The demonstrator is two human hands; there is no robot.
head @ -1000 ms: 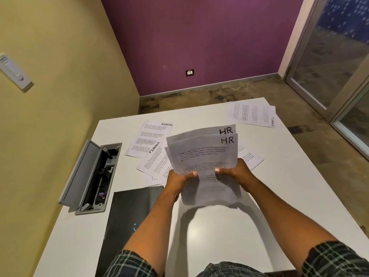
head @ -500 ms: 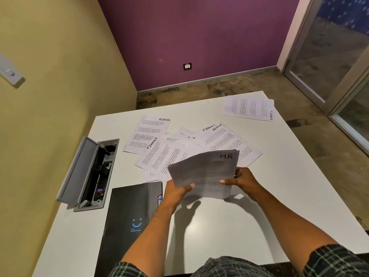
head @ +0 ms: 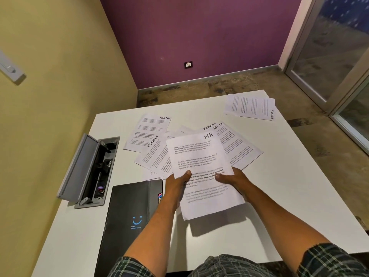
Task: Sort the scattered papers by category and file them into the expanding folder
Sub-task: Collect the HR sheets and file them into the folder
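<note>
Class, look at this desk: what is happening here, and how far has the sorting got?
A person holds a small stack of HR papers in both hands, the left hand and right hand each pinching a side, just above the white table. Sheets marked ADMIN and FINANCE lie fanned out behind, with another FINANCE pile at the far corner. The black expanding folder lies closed at the left, so nothing appears filed yet.
</note>
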